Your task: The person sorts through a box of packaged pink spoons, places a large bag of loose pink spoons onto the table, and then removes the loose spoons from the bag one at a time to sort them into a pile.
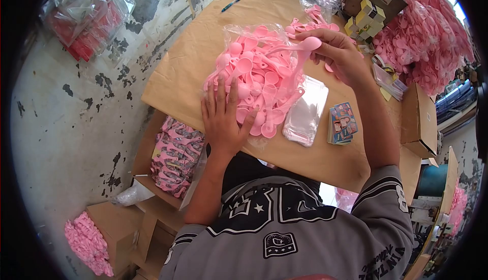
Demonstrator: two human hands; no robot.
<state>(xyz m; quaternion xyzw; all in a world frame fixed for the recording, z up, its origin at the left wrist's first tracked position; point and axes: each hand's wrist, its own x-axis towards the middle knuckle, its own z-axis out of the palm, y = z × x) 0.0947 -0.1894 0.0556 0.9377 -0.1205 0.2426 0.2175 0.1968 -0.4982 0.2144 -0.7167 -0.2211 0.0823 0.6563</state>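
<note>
A heap of pink plastic spoons [258, 79] lies on a clear plastic bag [277, 27] on the brown-covered table. My left hand [223, 120] rests with spread fingers on the near left side of the heap. Over the heap's right side, my right hand [339, 51] is closed on pink spoons [308, 44], one handle pointing left and another down. To the right of the heap lies a stack of clear plastic sleeves [306, 111]. Beside that sits a small stack of printed cards [343, 123]. More loose pink spoons [317, 20] lie behind my right hand.
A pen [231, 4] lies at the table's far left. Small yellow-and-black boxes [367, 17], a large bag of pink spoons [424, 38] and a cardboard box [419, 120] stand on the right. Below the left table edge, an open carton holds packed pink spoons [176, 157].
</note>
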